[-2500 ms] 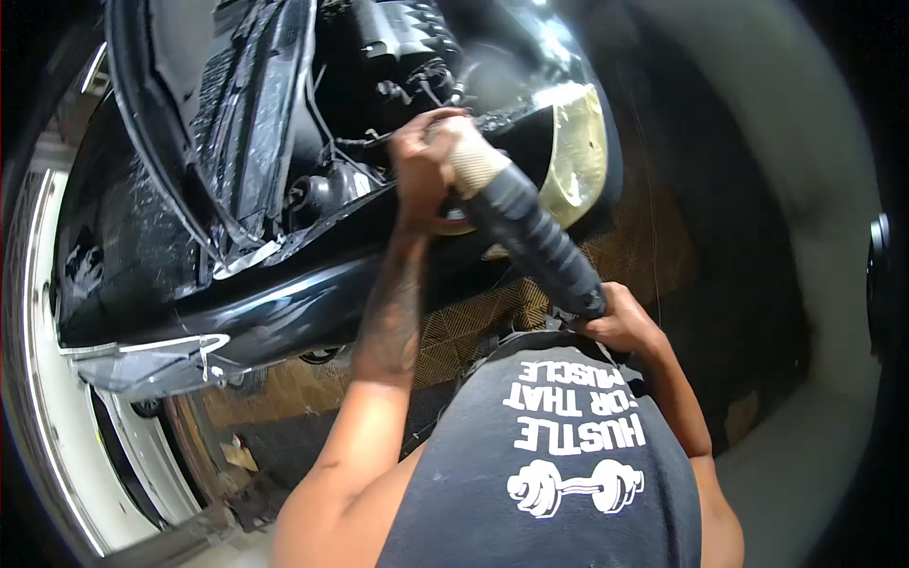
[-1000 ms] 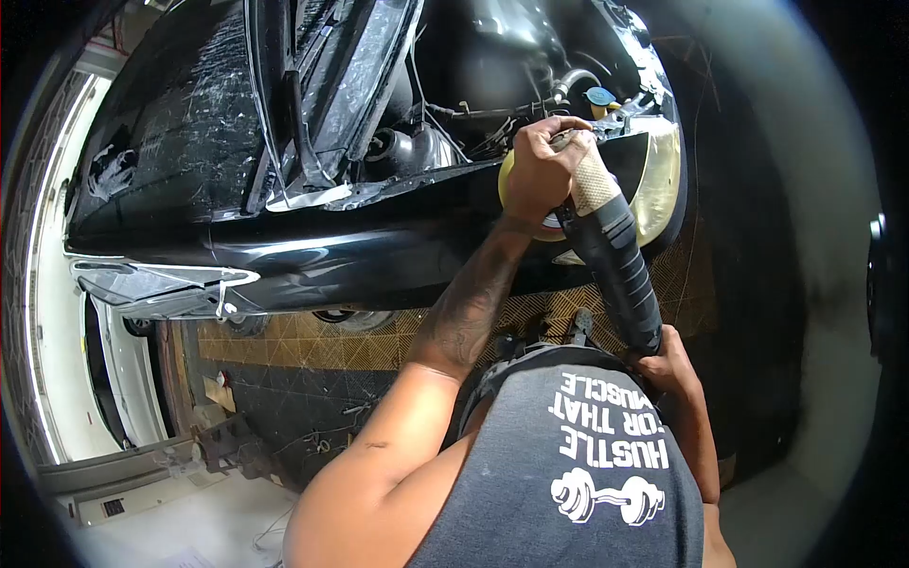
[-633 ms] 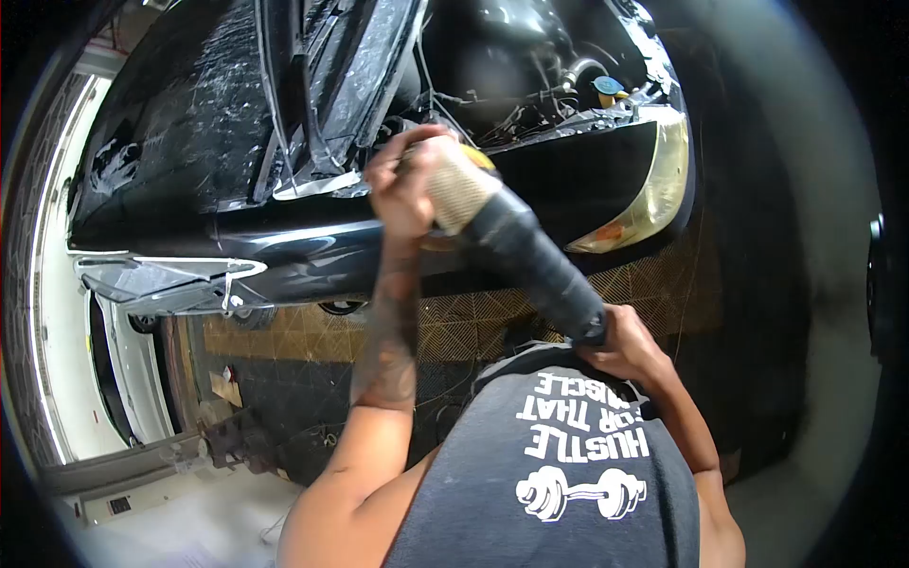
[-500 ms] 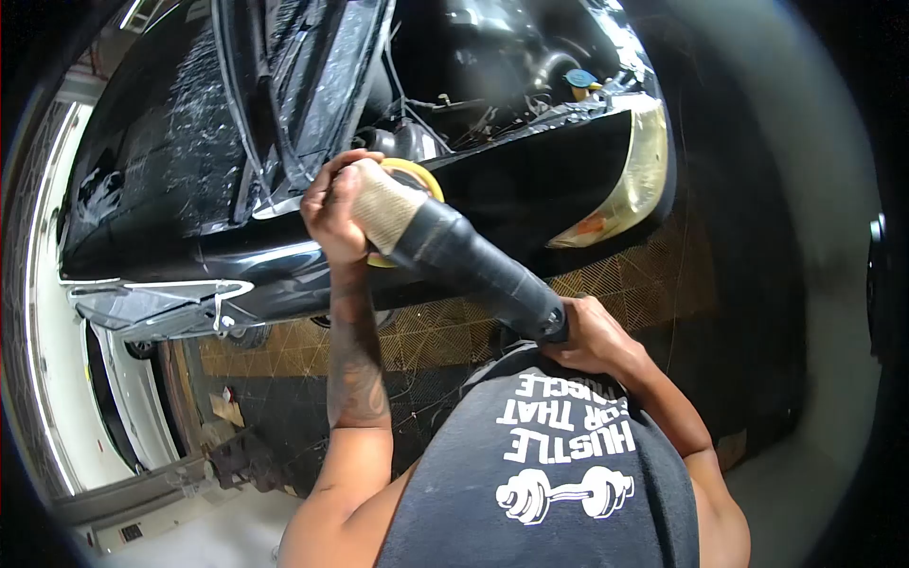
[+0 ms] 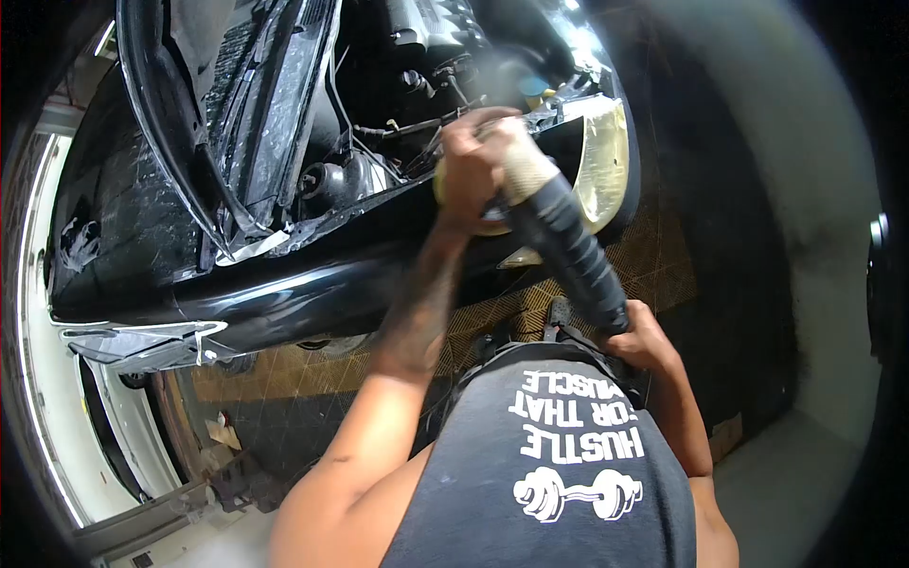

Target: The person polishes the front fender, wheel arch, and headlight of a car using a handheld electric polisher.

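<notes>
A polisher-like power tool (image 5: 568,248) with a black wrapped body and a tan mesh-covered head slants across the fender (image 5: 312,270) of a black car. My left hand (image 5: 471,156) is wrapped round the tool's head, slightly blurred. Its rear end is in the grip of my right hand (image 5: 644,338), near my waist. Below my left hand, part of a yellow round pad (image 5: 439,182) shows against the fender, close to the yellowed headlight (image 5: 603,163). The pad's face is hidden.
Beyond the fender lies the open engine bay (image 5: 379,128), with a raised panel's edge (image 5: 166,123) at its left. Under the car is a patterned floor (image 5: 312,371). A white vehicle (image 5: 142,417) stands at the lower left, and a pale wall (image 5: 833,379) curves along the right.
Both hands and the tool have moved right from the middle of the fender toward the headlight since half a second ago. The view has shifted, showing more of the engine bay.
</notes>
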The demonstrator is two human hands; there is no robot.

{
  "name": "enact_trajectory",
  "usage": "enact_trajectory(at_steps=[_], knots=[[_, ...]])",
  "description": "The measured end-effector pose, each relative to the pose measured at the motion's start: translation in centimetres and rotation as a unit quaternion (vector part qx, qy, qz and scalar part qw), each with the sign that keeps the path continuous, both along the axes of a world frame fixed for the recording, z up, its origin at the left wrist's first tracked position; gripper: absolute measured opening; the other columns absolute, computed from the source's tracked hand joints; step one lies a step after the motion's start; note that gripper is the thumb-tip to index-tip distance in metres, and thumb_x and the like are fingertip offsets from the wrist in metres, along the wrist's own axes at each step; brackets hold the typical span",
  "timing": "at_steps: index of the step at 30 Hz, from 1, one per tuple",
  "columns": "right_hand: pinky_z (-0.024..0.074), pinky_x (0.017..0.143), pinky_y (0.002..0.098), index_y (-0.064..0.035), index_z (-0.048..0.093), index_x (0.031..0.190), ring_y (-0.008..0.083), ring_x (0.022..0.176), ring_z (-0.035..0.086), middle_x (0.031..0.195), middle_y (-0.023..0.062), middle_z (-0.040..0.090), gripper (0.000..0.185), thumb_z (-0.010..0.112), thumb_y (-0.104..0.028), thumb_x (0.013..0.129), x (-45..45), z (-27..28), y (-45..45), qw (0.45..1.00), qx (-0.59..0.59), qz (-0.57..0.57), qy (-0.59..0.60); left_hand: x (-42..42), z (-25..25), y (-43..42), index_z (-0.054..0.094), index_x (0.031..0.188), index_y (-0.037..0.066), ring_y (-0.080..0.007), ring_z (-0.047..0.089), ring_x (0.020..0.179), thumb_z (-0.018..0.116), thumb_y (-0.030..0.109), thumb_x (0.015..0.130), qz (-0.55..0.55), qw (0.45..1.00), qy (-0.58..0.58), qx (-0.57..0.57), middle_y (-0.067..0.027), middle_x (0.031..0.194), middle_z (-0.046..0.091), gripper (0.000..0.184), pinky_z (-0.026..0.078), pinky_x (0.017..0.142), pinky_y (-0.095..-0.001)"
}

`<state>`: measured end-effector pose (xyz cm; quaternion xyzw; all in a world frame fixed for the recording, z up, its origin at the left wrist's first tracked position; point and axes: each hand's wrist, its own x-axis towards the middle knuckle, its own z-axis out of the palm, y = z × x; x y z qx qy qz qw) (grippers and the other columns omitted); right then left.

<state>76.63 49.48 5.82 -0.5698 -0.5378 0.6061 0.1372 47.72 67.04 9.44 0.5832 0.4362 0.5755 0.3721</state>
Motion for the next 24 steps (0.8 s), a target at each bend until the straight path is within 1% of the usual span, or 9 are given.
enact_trajectory(at_steps=[1,2,3,4,9,15,17,21,24], knots=[[0.0504,0.063,0.0301,0.0036,0.066,0.089,0.0104,0.068,0.057,0.077,0.0015,0.066,0.020,0.073,-0.006,0.073,0.6,0.4,0.3,1.000,0.006,-0.003,-0.004,2.0,0.4,0.7,0.072,0.102,-0.004,-0.0171,0.070,0.083,0.058,0.013,0.086,-0.016,0.999,-0.016,-0.035,-0.0126,0.095,0.074,0.028,0.056,0.079,-0.0307],[0.0476,0.061,0.0322,0.0019,0.064,0.096,0.0109,0.069,0.055,0.079,0.0022,0.062,0.028,0.074,-0.008,0.071,1.1,1.3,0.4,0.999,-0.014,-0.019,-0.045,2.3,-2.4,3.3,0.074,0.100,-0.004,-0.0160,0.069,0.084,0.062,0.014,0.085,0.047,0.898,0.318,0.300,-0.0115,0.094,0.074,0.026,0.055,0.077,-0.0295],[0.0478,0.061,0.0328,0.0018,0.064,0.098,0.0116,0.068,0.054,0.079,0.0023,0.062,0.030,0.074,-0.008,0.071,1.6,1.0,0.2,0.999,-0.005,-0.028,-0.037,4.5,-2.0,3.2,0.074,0.096,-0.004,-0.0149,0.068,0.082,0.064,0.014,0.085,-0.005,0.999,0.045,0.027,-0.0108,0.091,0.074,0.024,0.054,0.076,-0.0286],[0.0480,0.061,0.0335,0.0016,0.063,0.100,0.0123,0.067,0.054,0.079,0.0023,0.061,0.033,0.074,-0.009,0.071,2.0,0.7,0.0,0.999,0.003,-0.036,-0.030,5.3,-2.2,3.6,0.075,0.094,-0.004,-0.0139,0.068,0.080,0.065,0.015,0.086,-0.005,0.999,0.034,-0.007,-0.0109,0.087,0.074,0.023,0.053,0.075,-0.0279],[0.0503,0.065,0.0324,0.0047,0.066,0.095,0.0117,0.070,0.057,0.080,0.0050,0.066,0.028,0.072,-0.007,0.071,0.2,0.3,-0.8,0.999,0.036,0.005,-0.018,2.0,0.1,0.3,0.074,0.096,-0.005,-0.0143,0.069,0.082,0.062,0.013,0.087,-0.005,1.000,0.013,-0.010,-0.0115,0.089,0.074,0.023,0.055,0.077,-0.0281],[0.0511,0.068,0.0297,0.0064,0.066,0.093,0.0088,0.075,0.058,0.079,0.0050,0.067,0.026,0.070,-0.003,0.069,-5.3,0.1,-2.7,0.995,0.038,0.025,0.083,-6.9,3.8,-6.7,0.070,0.107,-0.005,-0.0248,0.072,0.091,0.056,0.015,0.089,0.053,0.998,-0.010,-0.026,-0.0198,0.101,0.074,0.031,0.056,0.088,-0.0343],[0.0496,0.067,0.0295,0.0062,0.066,0.095,0.0084,0.072,0.057,0.076,0.0036,0.066,0.028,0.072,-0.004,0.070,-7.0,0.2,-2.5,0.990,0.047,0.104,0.083,-9.6,4.5,-9.0,0.070,0.104,-0.006,-0.0225,0.071,0.093,0.058,0.011,0.089,0.090,0.994,-0.058,-0.013,-0.0184,0.101,0.074,0.026,0.056,0.089,-0.0328],[0.0560,0.076,0.0366,0.0059,0.068,0.106,0.0254,0.074,0.071,0.082,0.0188,0.072,0.039,0.073,-0.009,0.071,-10.0,4.1,-2.0,0.979,0.102,0.174,0.035,-13.5,5.2,-11.7,0.069,0.107,-0.008,-0.0235,0.071,0.090,0.055,0.012,0.093,0.118,0.991,-0.068,-0.015,-0.0178,0.098,0.073,0.028,0.056,0.086,-0.0330],[0.0538,0.071,0.0362,0.0084,0.066,0.099,0.0231,0.068,0.066,0.077,0.0186,0.068,0.038,0.074,-0.015,0.070,-9.8,3.3,-1.8,0.979,0.113,0.154,0.065,-13.1,5.1,-11.3,0.069,0.106,-0.009,-0.0225,0.070,0.089,0.056,0.014,0.093,0.121,0.987,-0.105,-0.034,-0.0176,0.098,0.073,0.029,0.055,0.085,-0.0321]])
